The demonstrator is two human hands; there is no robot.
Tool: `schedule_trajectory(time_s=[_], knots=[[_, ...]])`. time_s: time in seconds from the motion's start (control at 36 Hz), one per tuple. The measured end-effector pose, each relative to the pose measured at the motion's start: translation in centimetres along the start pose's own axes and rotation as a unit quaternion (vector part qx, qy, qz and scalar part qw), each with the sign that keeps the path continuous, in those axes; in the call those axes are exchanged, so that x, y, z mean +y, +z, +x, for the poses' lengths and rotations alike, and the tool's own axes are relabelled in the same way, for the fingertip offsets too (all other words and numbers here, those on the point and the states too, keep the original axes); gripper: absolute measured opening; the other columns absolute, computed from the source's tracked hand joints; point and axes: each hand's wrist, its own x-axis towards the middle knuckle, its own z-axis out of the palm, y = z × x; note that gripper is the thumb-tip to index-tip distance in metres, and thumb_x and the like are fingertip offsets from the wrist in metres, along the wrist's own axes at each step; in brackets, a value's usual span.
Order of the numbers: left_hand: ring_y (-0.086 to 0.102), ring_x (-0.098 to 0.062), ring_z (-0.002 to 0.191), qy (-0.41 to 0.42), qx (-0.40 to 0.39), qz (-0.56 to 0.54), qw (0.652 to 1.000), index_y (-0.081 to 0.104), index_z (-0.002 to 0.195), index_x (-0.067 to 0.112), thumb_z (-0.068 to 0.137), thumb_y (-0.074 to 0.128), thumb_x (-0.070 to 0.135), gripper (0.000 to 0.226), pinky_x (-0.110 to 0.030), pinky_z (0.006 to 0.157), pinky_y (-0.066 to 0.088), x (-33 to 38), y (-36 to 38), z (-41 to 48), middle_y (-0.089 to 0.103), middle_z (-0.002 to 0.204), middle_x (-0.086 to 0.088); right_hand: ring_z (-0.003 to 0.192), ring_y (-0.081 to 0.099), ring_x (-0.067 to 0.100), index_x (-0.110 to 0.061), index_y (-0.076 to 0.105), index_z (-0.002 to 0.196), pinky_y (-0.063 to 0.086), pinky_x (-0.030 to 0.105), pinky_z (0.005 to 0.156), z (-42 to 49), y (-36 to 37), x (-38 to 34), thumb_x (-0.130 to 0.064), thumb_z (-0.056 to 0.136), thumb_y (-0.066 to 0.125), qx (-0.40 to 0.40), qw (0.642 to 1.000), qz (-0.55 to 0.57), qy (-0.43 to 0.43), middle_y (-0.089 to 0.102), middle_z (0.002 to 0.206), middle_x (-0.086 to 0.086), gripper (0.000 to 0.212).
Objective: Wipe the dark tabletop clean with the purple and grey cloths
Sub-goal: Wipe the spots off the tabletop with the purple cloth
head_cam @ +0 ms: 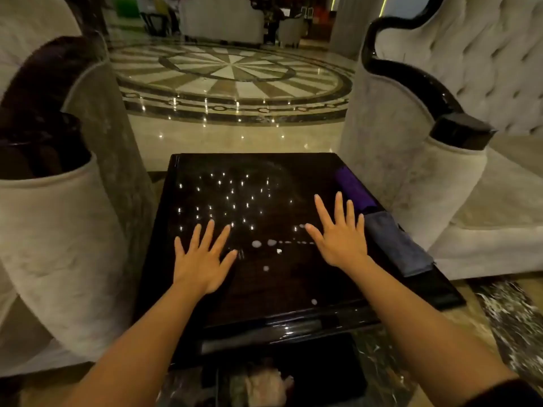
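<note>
A glossy dark tabletop [293, 289] fills the middle of the head view. White drops [256, 244] are spattered across its centre, between my hands. My left hand [202, 257] is spread flat over the table's left half, holding nothing. My right hand [338, 235] is spread the same way over the right half, empty. A folded purple cloth [352, 188] lies along the table's right edge, beyond my right fingertips. A folded grey cloth [396, 245] lies just behind it, right beside my right hand, apart from it or barely touching.
A pale upholstered armchair [67, 230] stands close on the left, and a tufted pale sofa [458, 183] close on the right. Polished marble floor [232, 74] stretches beyond the table. More seating stands far back.
</note>
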Motion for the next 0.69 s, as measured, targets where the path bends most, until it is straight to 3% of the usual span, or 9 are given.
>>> schedule_trajectory(time_s=[0.36, 0.69], knots=[[-0.016, -0.018, 0.143, -0.043, -0.027, 0.013, 0.999, -0.009, 0.143, 0.039, 0.09, 0.014, 0.059, 0.061, -0.051, 0.114, -0.008, -0.5, 1.5, 0.8, -0.016, 0.156, 0.005, 0.141, -0.014, 0.032, -0.038, -0.016, 0.138, -0.003, 0.052, 0.115, 8.0, 0.4, 5.0, -0.057, 0.091, 0.018, -0.021, 0.999, -0.012, 0.028, -0.019, 0.154, 0.009, 0.061], [-0.018, -0.015, 0.142, -0.06, -0.03, 0.024, 0.997, -0.023, 0.129, 0.036, 0.091, 0.015, 0.057, 0.058, -0.048, 0.115, -0.008, -0.3, 1.1, 0.4, -0.016, 0.155, 0.006, 0.142, -0.009, 0.032, -0.031, -0.009, 0.142, 0.001, 0.051, 0.115, 15.0, 1.2, 9.0, -0.048, 0.095, 0.019, -0.066, 0.997, 0.004, 0.048, -0.012, 0.156, 0.009, 0.057]])
